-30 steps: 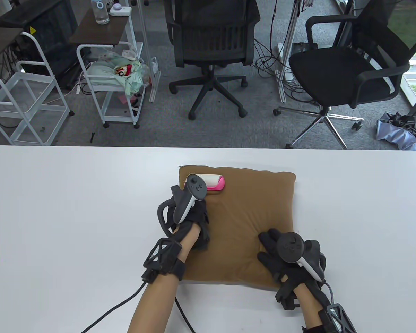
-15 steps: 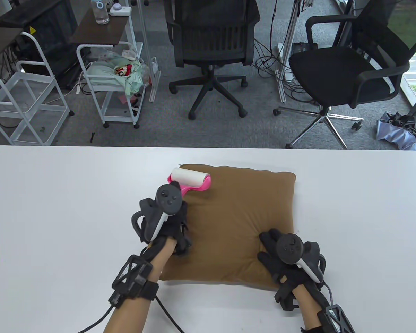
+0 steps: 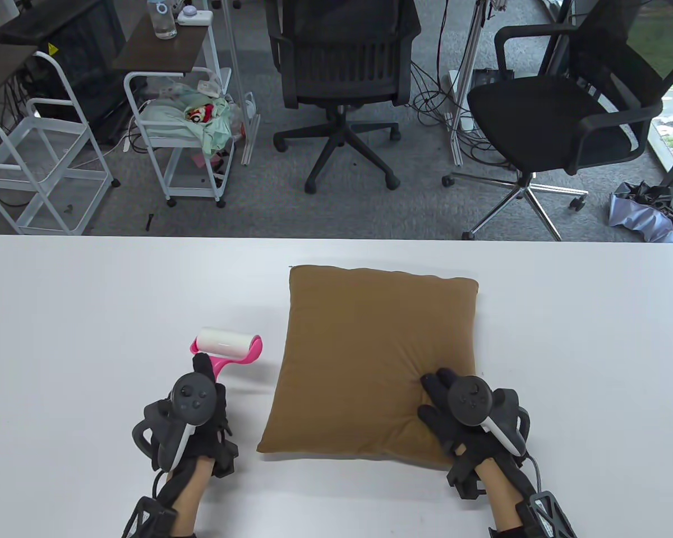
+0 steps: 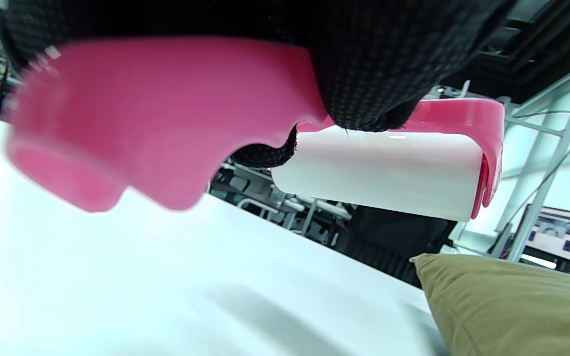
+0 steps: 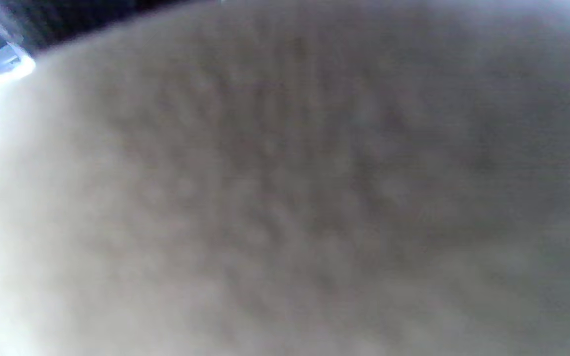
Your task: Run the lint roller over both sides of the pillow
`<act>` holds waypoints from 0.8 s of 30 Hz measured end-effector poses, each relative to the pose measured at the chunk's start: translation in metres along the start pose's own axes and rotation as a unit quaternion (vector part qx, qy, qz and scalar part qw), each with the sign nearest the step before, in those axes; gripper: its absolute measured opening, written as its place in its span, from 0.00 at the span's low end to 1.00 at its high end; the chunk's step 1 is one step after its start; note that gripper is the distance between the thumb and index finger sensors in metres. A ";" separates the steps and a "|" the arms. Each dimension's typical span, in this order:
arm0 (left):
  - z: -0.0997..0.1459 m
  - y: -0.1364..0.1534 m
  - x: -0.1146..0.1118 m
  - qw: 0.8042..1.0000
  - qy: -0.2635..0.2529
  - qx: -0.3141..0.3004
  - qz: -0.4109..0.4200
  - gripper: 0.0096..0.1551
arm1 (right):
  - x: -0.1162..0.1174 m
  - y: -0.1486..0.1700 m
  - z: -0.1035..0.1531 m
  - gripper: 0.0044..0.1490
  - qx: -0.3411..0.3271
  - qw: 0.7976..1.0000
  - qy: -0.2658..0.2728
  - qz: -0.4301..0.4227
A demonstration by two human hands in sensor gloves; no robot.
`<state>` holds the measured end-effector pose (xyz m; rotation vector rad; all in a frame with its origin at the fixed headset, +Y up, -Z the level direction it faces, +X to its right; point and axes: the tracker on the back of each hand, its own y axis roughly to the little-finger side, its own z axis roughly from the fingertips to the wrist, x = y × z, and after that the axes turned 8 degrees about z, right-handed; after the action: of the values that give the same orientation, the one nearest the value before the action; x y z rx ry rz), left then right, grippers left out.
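A brown square pillow (image 3: 376, 364) lies flat on a white table (image 3: 90, 314), a little right of the table's middle. The person's right hand (image 3: 454, 412), in a black glove with a tracker strapped to its back, rests on the pillow's near right corner with fingers spread flat, pressing a dent into the fabric. The right wrist view is filled with blurred fabric and shows nothing more.

The left hand (image 3: 193, 417) is over bare table just left of the pillow. Its fingers are closed around the pink handle of a lint roller (image 3: 227, 347). The roller's white sticky drum points away from the person and sits beside the pillow's left edge, not touching it. In the left wrist view the drum (image 4: 379, 170) hangs above the tabletop, clear of the surface, with the pillow's corner (image 4: 507, 301) below and to its right.

Beyond the table stand two black office chairs (image 3: 342, 73) and white wire carts (image 3: 179, 134).
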<state>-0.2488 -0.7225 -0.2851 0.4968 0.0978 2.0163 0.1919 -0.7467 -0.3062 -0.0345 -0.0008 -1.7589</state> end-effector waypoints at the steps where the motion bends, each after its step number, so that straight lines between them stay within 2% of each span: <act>1: 0.000 0.002 -0.001 1.000 0.001 0.004 0.000 0.38 | -0.002 -0.001 0.000 0.38 0.000 1.000 0.008 0.005; 6: -0.005 0.011 -0.006 1.000 0.019 0.022 0.012 0.38 | -0.030 -0.035 0.006 0.38 -0.013 0.995 0.095 0.031; 8: -0.007 0.014 -0.008 0.999 0.025 0.028 0.014 0.38 | -0.038 -0.055 0.006 0.39 -0.044 0.994 0.093 0.035; 10: -0.009 0.018 -0.011 0.998 0.034 0.041 0.021 0.38 | -0.045 -0.090 0.006 0.40 -0.083 0.992 0.082 0.036; 11: -0.010 0.020 -0.012 0.998 0.036 0.044 0.022 0.38 | -0.046 -0.097 0.006 0.41 -0.092 0.992 0.078 0.039; 12: -0.011 0.022 -0.013 0.998 0.039 0.050 0.023 0.38 | -0.045 -0.117 0.006 0.41 -0.117 0.990 0.062 0.044; 14: -0.012 0.025 -0.013 0.997 0.041 0.057 0.024 0.38 | -0.038 -0.147 0.007 0.44 -0.151 0.986 0.040 0.055; 19: -0.016 0.038 -0.016 0.994 0.056 0.085 0.032 0.38 | 0.008 -0.225 0.011 0.54 -0.228 0.963 -0.037 0.142; 22: -0.018 0.046 -0.017 0.992 0.065 0.102 0.042 0.38 | 0.041 -0.254 0.009 0.61 -0.229 0.940 -0.080 0.238; 24: -0.020 0.051 -0.016 0.990 0.068 0.112 0.057 0.38 | 0.059 -0.262 0.006 0.61 -0.220 0.928 -0.072 0.292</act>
<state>-0.2924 -0.7575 -0.2944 0.5144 0.3912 2.1622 -0.0764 -0.7555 -0.2941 -0.4472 0.2721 -1.1261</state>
